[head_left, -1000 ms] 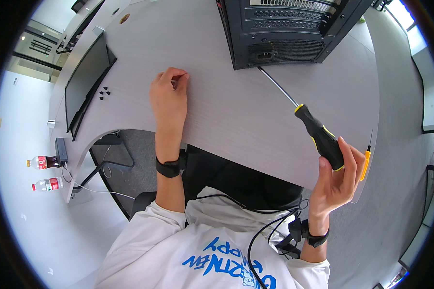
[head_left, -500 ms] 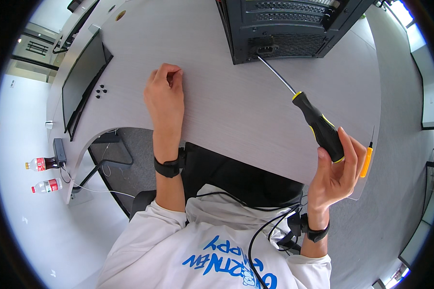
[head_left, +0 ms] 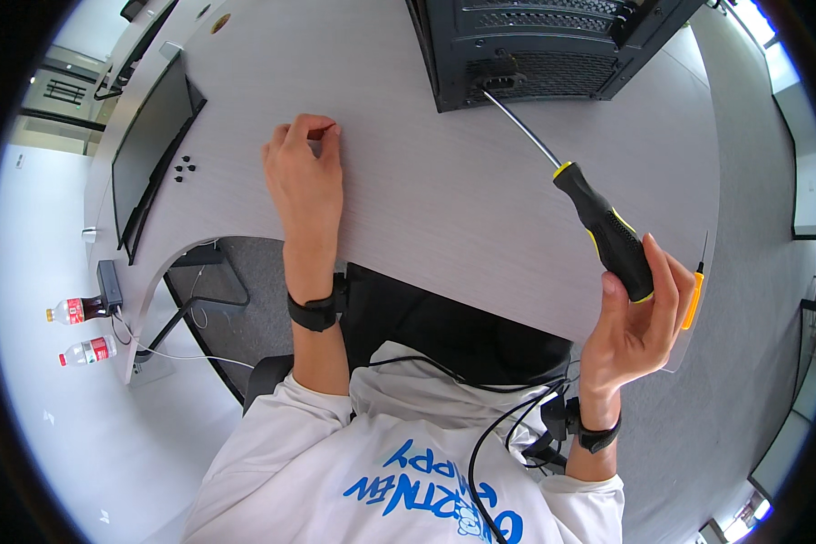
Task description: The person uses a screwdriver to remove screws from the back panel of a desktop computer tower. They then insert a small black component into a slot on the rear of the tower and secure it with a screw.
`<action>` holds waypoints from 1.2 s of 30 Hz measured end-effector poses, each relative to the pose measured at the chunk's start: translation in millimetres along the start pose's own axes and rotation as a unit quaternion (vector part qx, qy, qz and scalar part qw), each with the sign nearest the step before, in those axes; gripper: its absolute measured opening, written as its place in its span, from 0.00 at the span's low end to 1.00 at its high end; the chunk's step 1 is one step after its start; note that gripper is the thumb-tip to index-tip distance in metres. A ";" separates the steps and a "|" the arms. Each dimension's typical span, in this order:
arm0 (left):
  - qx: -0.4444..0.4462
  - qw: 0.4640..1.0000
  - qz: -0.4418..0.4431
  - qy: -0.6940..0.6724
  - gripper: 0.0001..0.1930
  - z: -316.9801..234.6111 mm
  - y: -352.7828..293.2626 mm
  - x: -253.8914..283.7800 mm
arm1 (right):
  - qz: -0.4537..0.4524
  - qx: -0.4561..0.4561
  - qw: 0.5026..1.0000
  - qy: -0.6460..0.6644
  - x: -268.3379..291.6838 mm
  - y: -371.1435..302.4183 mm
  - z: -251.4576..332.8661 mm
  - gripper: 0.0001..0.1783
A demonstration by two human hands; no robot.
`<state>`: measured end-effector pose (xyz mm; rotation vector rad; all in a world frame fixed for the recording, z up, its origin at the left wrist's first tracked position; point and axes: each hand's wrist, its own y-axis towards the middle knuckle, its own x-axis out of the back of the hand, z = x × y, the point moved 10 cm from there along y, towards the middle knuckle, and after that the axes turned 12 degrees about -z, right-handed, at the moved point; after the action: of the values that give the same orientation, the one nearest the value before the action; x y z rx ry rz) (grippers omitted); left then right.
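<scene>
- Right hand [head_left: 639, 317], lower right: gripping the screwdriver [head_left: 603, 222] (black handle, yellow trim), right of centre.
- Screwdriver tip: at the computer case [head_left: 553, 72], upper right.
- Left hand [head_left: 304, 172], left of centre: curled closed, thumb meeting forefinger; contents cannot be determined.

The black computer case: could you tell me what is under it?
The table shows up to the lower edge of the case. Whatever lies beneath is covered, so I cannot tell. The black screwdriver in the right hand points at the case's near side.
</scene>
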<state>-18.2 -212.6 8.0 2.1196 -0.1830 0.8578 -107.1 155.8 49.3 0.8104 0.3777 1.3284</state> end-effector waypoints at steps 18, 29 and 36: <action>0.044 0.998 0.013 -0.038 0.03 5.5 -0.6 -1.2 | 0.012 0.036 0.998 -0.055 -1.4 -6.2 0.4 0.30; 0.049 0.998 0.016 -0.036 0.03 5.6 -0.6 -2.3 | 0.027 -0.016 0.997 -0.075 -3.6 -8.1 -16.6 0.27; 0.059 0.996 0.024 -0.066 0.04 7.7 -1.5 -5.1 | 0.041 -0.003 0.994 -0.097 -6.3 -8.9 -15.1 0.24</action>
<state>-17.5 -218.2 0.5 2.2929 -0.2579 0.7738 -112.4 154.2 31.5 0.9500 0.1880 1.3128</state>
